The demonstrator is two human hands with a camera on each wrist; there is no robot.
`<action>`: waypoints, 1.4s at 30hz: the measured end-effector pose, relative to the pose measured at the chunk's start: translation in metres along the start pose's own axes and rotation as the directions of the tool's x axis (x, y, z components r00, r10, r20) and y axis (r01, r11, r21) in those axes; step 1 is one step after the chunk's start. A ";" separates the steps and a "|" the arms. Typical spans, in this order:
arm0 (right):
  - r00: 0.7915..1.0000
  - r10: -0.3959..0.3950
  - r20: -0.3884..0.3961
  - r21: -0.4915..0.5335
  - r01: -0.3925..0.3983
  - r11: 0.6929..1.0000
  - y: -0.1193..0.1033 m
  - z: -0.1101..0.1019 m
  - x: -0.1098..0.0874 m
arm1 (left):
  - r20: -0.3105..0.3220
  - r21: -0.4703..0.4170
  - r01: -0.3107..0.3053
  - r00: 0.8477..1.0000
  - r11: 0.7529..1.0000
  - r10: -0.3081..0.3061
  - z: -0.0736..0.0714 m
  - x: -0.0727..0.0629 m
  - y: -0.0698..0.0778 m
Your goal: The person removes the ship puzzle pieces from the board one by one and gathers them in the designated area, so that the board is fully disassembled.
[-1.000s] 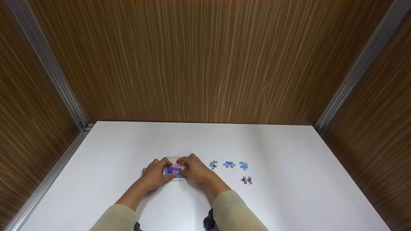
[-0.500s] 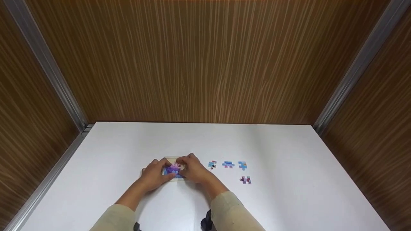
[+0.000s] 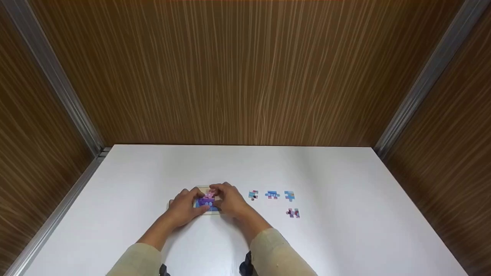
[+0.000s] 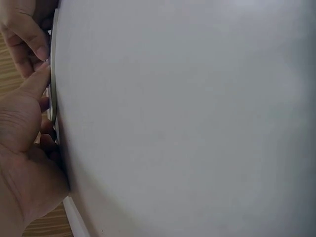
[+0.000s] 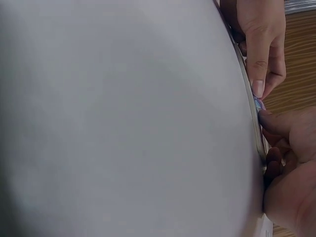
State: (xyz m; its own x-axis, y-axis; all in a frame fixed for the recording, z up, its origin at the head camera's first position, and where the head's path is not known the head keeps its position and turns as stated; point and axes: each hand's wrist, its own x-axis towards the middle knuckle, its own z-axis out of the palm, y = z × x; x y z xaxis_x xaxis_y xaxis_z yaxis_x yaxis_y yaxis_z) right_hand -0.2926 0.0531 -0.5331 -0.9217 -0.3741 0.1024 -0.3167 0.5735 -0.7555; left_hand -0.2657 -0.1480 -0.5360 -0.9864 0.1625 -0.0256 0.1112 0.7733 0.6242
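On the table lies a shallow wooden puzzle tray with a blue and purple jigsaw picture partly filling it. My left hand lies over its left side, thumb and forefinger bent about a purple jigsaw piece. From the right, my right hand pinches at a pink jigsaw piece over the picture's upper part. The fingers partly hide both pieces. In the left wrist view, the left hand is beside the tray's edge; the right wrist view shows the right hand near that edge.
Loose jigsaw pieces lie right of the tray: one with a dark spot, a blue one, a light-blue one and a pink one. Wood-grain panels enclose the white table at back and sides.
The pink piece between my hands sits slightly farther up the picture, and the right fingers have shifted a little with it. My left hand stays almost in place.
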 end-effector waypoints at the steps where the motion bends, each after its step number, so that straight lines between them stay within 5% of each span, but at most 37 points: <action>1: 1.000 -0.008 -0.005 -0.007 0.008 1.000 -0.001 0.000 0.000 | -0.003 0.000 -0.002 1.000 1.000 0.002 0.000 0.000 0.000; 17: 0.996 0.080 -0.047 -0.002 -0.080 0.997 -0.004 0.004 0.001 | -0.011 0.028 -0.014 1.000 1.000 0.015 -0.001 0.000 0.001; 42: 0.992 0.109 0.058 0.062 -0.112 0.992 0.002 -0.013 -0.005 | 0.023 0.018 0.003 1.000 1.000 -0.004 -0.002 -0.001 0.001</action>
State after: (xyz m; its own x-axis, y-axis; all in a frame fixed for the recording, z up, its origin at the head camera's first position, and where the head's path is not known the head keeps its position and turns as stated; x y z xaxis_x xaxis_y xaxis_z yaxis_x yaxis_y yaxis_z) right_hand -0.2917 0.0653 -0.5272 -0.9361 -0.3514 -0.0181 -0.1968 0.5655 -0.8009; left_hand -0.2648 -0.1490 -0.5339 -0.9838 0.1736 -0.0455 0.1102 0.7844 0.6104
